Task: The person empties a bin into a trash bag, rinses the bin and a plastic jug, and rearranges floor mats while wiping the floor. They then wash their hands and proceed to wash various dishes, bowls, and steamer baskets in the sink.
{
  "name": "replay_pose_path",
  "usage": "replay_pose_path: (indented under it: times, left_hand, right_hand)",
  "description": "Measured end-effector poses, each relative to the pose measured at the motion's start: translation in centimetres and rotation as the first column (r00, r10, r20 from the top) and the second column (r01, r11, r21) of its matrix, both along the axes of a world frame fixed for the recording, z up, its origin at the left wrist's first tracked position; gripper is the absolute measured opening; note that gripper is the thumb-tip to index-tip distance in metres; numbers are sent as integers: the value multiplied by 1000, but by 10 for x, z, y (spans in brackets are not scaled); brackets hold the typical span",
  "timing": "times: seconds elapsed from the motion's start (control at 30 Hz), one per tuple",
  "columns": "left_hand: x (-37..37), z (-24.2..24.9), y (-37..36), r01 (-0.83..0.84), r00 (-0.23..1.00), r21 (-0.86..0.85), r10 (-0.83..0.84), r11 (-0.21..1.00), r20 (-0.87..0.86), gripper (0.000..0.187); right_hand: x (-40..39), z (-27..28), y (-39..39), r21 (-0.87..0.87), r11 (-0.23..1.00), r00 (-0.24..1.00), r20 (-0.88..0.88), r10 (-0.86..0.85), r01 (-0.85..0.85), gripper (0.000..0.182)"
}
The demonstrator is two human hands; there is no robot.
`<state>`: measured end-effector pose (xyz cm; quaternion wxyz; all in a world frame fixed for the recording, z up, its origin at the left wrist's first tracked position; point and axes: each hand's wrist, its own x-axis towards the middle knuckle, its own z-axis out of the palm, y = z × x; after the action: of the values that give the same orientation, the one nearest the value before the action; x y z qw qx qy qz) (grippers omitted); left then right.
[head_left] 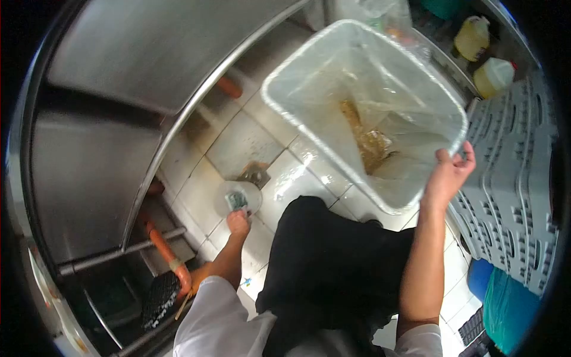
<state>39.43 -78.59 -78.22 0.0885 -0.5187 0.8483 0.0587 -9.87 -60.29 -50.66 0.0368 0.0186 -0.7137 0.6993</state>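
My right hand (450,177) grips the near right corner of a large bin (333,152) lined with a clear plastic bag. Brown wet matter (370,143) lies at the bottom of the bag. Low over the tiled floor, my left hand (238,222) is closed on the rim of a small translucent container (239,197). Something dark green and white shows inside that container, too small to make out. Just beyond it is a floor drain (256,174).
A steel sink unit (107,172) with an orange pipe (159,241) stands on the left. Grey plastic crates (505,184) are stacked at right, near jugs of yellow liquid (473,38). A blue-green bag (508,309) lies at lower right.
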Motion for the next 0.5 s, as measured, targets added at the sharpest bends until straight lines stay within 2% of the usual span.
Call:
replay_pose_path:
  times: [0.07, 0.13, 0.2, 0.27, 0.33, 0.37, 0.4, 0.43, 0.47, 0.5]
  left_hand:
    - [-16, 13, -4, -14, 1000, -58, 13, 998, -14, 14]
    - [-48, 67, -5, 36, 999, -80, -37, 996, -10, 14]
    - [-46, 89, -18, 119, 992, -64, -121, 991, -35, 9]
    - [-60, 169, -7, 216, 954, -97, -232, 971, -193, 8]
    - [-71, 244, 10, 277, 908, -392, -372, 877, -190, 22]
    - [-82, 286, 17, 301, 896, -426, -406, 853, -179, 24]
    - [-94, 336, 22, 394, 877, -324, -457, 860, -145, 19]
    - [-113, 376, 23, 454, 852, -316, -510, 833, -122, 18]
    - [-134, 407, 20, 436, 828, -376, -528, 817, -188, 20]
    - [-155, 437, 16, 470, 803, -397, -569, 788, -179, 21]
  right_hand:
    - [0, 0, -2, -5, 1000, 999, 40, -22, 23, 55]
    - [6, 0, -8, -69, 997, 998, 43, -36, 39, 55]
    - [9, -3, -16, -130, 988, 996, 51, -79, 85, 56]
    - [16, 2, -29, -155, 982, 992, 80, -97, 108, 57]
    - [27, 12, -43, -207, 973, 987, 145, -75, 105, 56]
    - [30, 10, -45, -257, 960, 979, 194, -62, 112, 54]
    - [31, 4, -42, -217, 972, 977, 206, -50, 95, 54]
    - [32, -4, -41, -181, 980, 976, 213, -39, 79, 54]
    - [35, -8, -46, -146, 987, 976, 215, -28, 60, 54]
    - [36, -11, -47, -81, 996, 986, 167, -31, 45, 52]
